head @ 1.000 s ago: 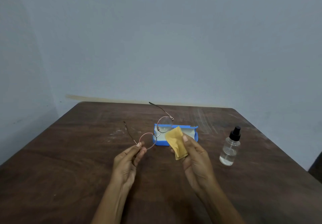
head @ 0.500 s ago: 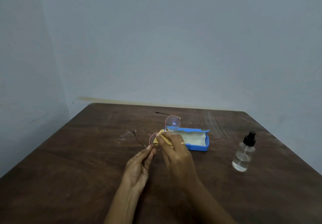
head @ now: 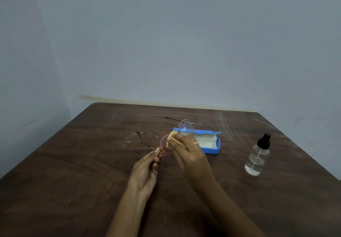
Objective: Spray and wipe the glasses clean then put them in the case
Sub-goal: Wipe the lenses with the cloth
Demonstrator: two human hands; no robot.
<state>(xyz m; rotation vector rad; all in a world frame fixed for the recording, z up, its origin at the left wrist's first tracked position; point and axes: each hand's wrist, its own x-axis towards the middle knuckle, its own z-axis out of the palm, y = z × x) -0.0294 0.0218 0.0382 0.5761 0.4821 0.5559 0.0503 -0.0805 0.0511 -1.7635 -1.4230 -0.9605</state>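
Round thin-rimmed glasses point(head: 186, 127) are held above the table with their temples unfolded. My left hand point(head: 147, 168) pinches the near lens rim at the hinge. My right hand point(head: 188, 153) presses a yellow cloth point(head: 173, 136) against the near lens and hides most of that lens. Behind the hands a blue case point(head: 214, 149) lies open on the table, its pale lining showing. A clear spray bottle point(head: 257, 157) with a black nozzle stands upright to the right of the case.
The dark wooden table point(head: 73, 172) has pale smudges near the middle and back right. A grey wall runs behind the far edge and along the left side. The table's right edge falls away close to the bottle.
My right hand brought the yellow cloth from in front of the case onto the near lens of the glasses. The left hand kept its pinch on the frame. The camera view shifted left.
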